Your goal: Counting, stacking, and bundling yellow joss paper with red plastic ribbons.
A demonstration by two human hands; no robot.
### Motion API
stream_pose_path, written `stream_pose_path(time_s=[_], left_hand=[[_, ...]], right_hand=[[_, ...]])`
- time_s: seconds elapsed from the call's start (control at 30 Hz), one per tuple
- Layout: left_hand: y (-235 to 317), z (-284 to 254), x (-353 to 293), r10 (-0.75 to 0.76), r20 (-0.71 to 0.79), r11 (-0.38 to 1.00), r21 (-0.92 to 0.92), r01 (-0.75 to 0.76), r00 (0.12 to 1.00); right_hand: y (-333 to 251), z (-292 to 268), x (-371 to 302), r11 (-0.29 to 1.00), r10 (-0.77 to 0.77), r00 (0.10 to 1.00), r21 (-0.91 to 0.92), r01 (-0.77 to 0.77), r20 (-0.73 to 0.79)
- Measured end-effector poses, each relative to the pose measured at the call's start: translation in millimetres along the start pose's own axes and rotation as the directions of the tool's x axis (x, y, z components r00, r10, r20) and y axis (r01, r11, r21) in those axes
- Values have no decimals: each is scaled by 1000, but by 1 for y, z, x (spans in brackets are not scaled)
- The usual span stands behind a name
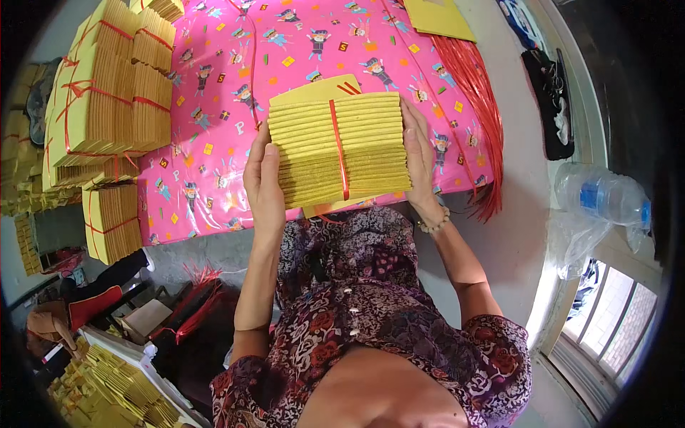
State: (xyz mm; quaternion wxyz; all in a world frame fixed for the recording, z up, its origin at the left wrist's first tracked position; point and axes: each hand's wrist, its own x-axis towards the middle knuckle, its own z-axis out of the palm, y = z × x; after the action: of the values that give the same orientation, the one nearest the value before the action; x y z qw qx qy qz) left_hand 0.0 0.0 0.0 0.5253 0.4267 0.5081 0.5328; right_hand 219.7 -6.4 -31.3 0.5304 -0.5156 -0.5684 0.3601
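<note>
A thick bundle of yellow folded paper pieces (307, 150), with a red plastic strip round its middle, is held between my two hands over the near edge of the table. My left hand (264, 175) presses on its left end, thumb along the side. At the right end, my right hand (419, 153) presses the same way, a beaded bracelet on the wrist. Beyond the bundle, partly hidden by it, lies a flat yellow sheet (314, 90) with short red pieces on it.
A pink patterned cloth (214, 143) covers the table. Tied yellow bundles (107, 100) are stacked high at the left. Long red plastic strips (471, 107) hang over the right edge, beside yellow sheets (439, 20). A clear plastic bottle (603, 196) lies at the far right.
</note>
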Motion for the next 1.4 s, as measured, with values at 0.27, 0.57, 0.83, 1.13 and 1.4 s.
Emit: stream_pose_path(time_s=[0.27, 0.57, 0.83, 1.13, 1.4], left_hand=[[1, 0, 3, 59, 48, 987, 149, -66, 997], [3, -5, 5, 53, 62, 997, 54, -56, 997], [11, -5, 5, 112, 58, 988, 104, -118, 992], [10, -2, 4, 150, 11, 979, 137, -150, 989], [33, 2, 4, 350, 135, 699, 621, -355, 927]], right_hand=[[5, -1, 3, 1000, -26, 1000, -1, 26, -8], [10, -9, 17, 1000, -2, 1000, 28, 2, -17], [26, -16, 50, 953, 84, 987, 278, -121, 139], [42, -23, 58, 927, 52, 979, 356, -121, 198], [52, -25, 63, 924, 36, 977, 365, -112, 210]])
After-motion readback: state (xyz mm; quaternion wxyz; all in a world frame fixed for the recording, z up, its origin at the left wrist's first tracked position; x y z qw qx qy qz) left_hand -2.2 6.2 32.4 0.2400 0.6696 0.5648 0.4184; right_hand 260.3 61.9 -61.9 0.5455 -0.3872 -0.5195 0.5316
